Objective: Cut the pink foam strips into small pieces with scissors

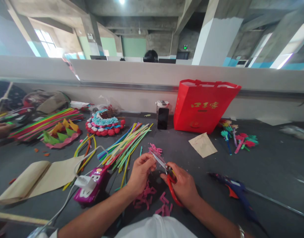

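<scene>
**Pink strip at the blade tips, scissors in your right hand**

Your left hand (141, 172) has thumb and fingertips pressed together on what looks like the near end of a frilly pink strip (155, 149), which shows just beyond your fingers at the middle of the table (265, 165). The contact itself is too small to see clearly. Your right hand (184, 186) is closed through the red loops of the scissors (159, 160), and the blades point far-left towards that pinch.

Judge the strip as very light, soft and floppy. It will bend wherever it is unsupported, so hold it close to the blades and keep your fingertips off the cutting line. The scissors are stiff and sharp, so grip them by the loops only.

Pink offcuts (144, 196) lie loose on the table under and between your wrists, and they look easy to scatter. A bundle of coloured strips (127, 143) fans out just left of your left hand. A purple box (92, 188) with a white plug and cable sits nearer on that side, close to your forearm. A blue glue gun (237, 191) lies to the right, apart from your right hand. A red bag (203, 104), a phone (163, 118) and a scrap of brown paper (202, 144) stand farther back, clear of your hands.
</scene>
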Motion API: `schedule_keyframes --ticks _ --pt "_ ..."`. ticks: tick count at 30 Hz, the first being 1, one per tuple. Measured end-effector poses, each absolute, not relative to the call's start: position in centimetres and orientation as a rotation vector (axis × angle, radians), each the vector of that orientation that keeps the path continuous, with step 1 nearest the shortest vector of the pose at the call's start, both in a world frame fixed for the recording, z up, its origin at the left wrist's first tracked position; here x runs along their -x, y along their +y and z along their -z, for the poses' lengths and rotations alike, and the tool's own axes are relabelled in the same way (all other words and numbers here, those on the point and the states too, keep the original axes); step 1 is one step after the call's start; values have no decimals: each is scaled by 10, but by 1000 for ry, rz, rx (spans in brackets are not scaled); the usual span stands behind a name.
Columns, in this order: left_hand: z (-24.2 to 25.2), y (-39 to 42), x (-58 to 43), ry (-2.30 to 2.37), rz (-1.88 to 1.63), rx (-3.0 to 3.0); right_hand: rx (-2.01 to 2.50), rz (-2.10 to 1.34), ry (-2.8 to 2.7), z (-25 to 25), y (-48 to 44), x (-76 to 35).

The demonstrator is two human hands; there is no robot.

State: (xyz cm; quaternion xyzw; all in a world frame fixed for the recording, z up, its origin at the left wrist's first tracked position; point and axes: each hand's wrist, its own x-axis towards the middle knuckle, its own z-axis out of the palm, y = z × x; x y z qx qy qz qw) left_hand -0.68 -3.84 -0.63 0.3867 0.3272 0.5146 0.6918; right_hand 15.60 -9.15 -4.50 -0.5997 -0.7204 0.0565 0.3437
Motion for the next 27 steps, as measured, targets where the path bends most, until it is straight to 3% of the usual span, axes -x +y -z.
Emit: schedule_keyframes --ticks 14,27 --pt "-1 -41 6 638 -1124 -837 1534 -414 -1669 40 -88 -157" --pt "9 -46 3 530 -675 -852 1039 -988 -1265 28 -91 -155"
